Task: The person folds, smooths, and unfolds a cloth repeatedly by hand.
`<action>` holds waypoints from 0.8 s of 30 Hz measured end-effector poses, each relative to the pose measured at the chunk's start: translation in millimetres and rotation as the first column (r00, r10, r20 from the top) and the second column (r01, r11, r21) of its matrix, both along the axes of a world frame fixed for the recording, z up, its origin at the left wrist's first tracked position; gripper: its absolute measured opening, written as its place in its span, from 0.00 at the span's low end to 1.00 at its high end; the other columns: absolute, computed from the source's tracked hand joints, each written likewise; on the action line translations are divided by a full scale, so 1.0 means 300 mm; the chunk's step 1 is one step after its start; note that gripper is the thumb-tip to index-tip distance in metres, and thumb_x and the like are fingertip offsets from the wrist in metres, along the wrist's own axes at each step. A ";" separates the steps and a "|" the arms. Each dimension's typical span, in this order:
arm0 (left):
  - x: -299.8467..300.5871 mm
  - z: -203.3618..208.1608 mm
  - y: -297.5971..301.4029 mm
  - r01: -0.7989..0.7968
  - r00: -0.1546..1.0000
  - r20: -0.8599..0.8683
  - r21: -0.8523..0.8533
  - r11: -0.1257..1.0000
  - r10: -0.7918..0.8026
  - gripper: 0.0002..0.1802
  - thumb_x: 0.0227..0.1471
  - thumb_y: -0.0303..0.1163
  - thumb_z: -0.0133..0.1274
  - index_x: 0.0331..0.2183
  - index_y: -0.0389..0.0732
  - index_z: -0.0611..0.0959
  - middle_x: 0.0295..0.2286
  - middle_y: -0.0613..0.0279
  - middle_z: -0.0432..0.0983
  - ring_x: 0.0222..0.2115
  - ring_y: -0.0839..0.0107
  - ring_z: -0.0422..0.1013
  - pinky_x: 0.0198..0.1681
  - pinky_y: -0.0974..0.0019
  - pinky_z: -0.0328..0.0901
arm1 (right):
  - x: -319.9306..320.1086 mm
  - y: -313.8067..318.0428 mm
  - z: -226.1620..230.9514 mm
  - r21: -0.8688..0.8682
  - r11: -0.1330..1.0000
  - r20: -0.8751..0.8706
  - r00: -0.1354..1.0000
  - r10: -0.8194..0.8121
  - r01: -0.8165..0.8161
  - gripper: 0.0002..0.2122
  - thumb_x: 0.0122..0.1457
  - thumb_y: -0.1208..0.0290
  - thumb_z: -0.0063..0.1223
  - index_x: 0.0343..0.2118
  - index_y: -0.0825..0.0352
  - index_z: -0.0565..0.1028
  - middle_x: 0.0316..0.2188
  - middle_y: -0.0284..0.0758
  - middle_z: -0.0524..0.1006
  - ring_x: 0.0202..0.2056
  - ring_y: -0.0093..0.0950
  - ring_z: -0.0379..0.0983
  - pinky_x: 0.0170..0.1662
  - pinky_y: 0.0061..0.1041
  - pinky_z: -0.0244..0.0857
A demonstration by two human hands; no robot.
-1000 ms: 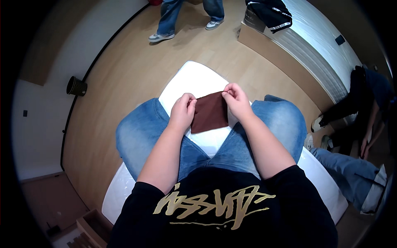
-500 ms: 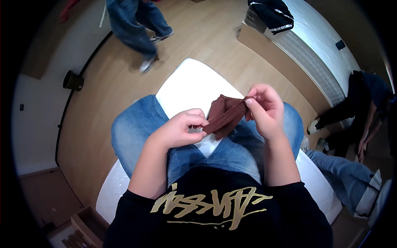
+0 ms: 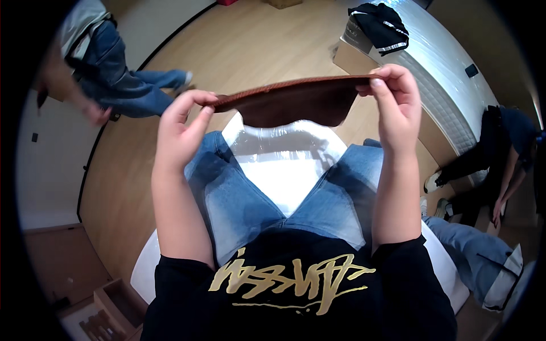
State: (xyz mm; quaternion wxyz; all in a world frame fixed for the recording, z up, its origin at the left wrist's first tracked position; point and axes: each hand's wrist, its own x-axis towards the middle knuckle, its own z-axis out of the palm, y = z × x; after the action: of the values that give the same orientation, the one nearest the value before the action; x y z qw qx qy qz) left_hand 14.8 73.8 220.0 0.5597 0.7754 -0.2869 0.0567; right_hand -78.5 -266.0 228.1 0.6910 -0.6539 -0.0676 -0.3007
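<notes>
Cloth hangs over the white seat, my left hand and right hand each pinching one end, thumb to fingers, set well apart, seemingly to pull its edge taut.

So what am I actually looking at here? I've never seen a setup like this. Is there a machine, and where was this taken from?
There is no machine at work here: the hands are a person's own, bare. The view comes from a wide fisheye camera worn on that person's head, looking down, which is why straight edges bend and the rim goes dark.

The left hand and the right hand each pinch one end of a brown cloth, stretching its upper edge between them while the rest hangs down. Below it is a white, shiny surface, with the wearer's jeans on either side. At the upper right lies a dark garment with pale stripes. Other people are nearby too.
</notes>
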 end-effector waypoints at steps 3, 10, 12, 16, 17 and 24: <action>-0.017 -0.013 0.022 -0.053 0.968 0.248 0.085 0.995 0.030 0.07 0.50 0.16 0.53 0.35 0.32 0.81 0.34 0.58 0.79 0.37 0.67 0.75 0.44 0.68 0.68 | -0.055 -0.007 -0.035 0.002 1.000 -0.007 1.000 -0.026 0.026 0.05 0.64 0.81 0.52 0.42 0.69 0.72 0.35 0.32 0.76 0.37 0.22 0.75 0.44 0.22 0.71; -0.157 -0.331 0.049 0.144 0.988 -0.092 0.332 0.932 -0.120 0.13 0.41 0.16 0.45 0.32 0.33 0.80 0.28 0.53 0.75 0.32 0.57 0.74 0.38 0.63 0.68 | -0.263 -0.032 -0.425 0.154 0.972 -0.546 0.805 0.232 -0.175 0.03 0.62 0.82 0.50 0.36 0.67 0.71 0.30 0.28 0.74 0.33 0.18 0.71 0.39 0.20 0.66; -0.175 -0.386 0.052 0.233 0.964 -0.208 0.368 0.900 -0.165 0.15 0.40 0.16 0.43 0.32 0.33 0.80 0.28 0.51 0.76 0.33 0.55 0.74 0.40 0.61 0.69 | -0.308 -0.030 -0.480 0.143 0.969 -0.648 0.721 0.245 -0.200 0.03 0.63 0.82 0.49 0.35 0.66 0.71 0.29 0.28 0.74 0.31 0.19 0.72 0.36 0.19 0.67; -0.125 -0.326 0.036 0.133 0.986 -0.133 0.243 0.961 -0.103 0.14 0.41 0.16 0.40 0.30 0.32 0.79 0.28 0.55 0.76 0.32 0.62 0.73 0.39 0.65 0.68 | -0.271 -0.017 -0.399 0.296 0.947 -0.696 0.652 0.301 -0.121 0.02 0.65 0.78 0.47 0.38 0.64 0.68 0.30 0.32 0.75 0.30 0.26 0.80 0.28 0.20 0.71; -0.107 -0.316 0.032 0.082 0.988 -0.149 0.227 0.970 -0.049 0.13 0.42 0.16 0.41 0.30 0.32 0.79 0.28 0.56 0.76 0.32 0.64 0.73 0.40 0.66 0.67 | -0.250 -0.029 -0.400 0.298 0.946 -0.665 0.683 0.304 -0.130 0.02 0.67 0.76 0.44 0.41 0.63 0.67 0.32 0.34 0.75 0.32 0.31 0.83 0.24 0.22 0.72; 0.049 -0.116 -0.021 -0.200 0.979 0.036 -0.043 0.979 0.202 0.16 0.59 0.15 0.39 0.45 0.33 0.79 0.38 0.61 0.76 0.34 0.75 0.72 0.37 0.73 0.68 | -0.005 -0.014 -0.172 0.200 0.964 -0.228 0.949 0.217 -0.173 0.03 0.69 0.77 0.43 0.43 0.65 0.66 0.44 0.40 0.76 0.45 0.33 0.79 0.47 0.30 0.75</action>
State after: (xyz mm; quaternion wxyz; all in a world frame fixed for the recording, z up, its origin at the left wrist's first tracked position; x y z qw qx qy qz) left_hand 29.5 67.4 185.0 0.5605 0.7879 -0.2171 0.1341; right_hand -80.0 -270.2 176.4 0.7758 -0.6122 -0.0182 -0.1514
